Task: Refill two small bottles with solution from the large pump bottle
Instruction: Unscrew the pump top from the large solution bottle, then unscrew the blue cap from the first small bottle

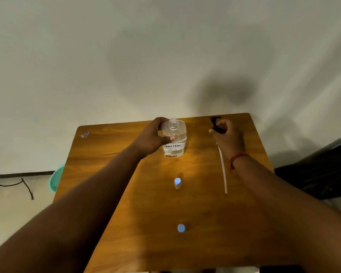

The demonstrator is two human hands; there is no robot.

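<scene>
Clear plastic: large square-shouldered bottle point(173, 137) stands at the far middle of the brown wooden table point(110, 154); threaded neck open, white label reads "SOLUTION", liquid low.
Left hand point(151, 136): fingers wrapped round the bottle's shoulder, steadying it.
Right hand point(227, 137): clamped on the black pump head point(217, 124), off to the bottle's right; its long white dip tube point(222, 170) hangs toward the camera.
Step tip: lay the pump flat, tube clear of the edge, so drips stay on the table.
Small bottles: near point(181, 228) and far point(177, 182), blue caps on, in line in front of the big bottle; uncap before pouring.
Risk: wide neck, tiny mouths; pour slowly.
</scene>
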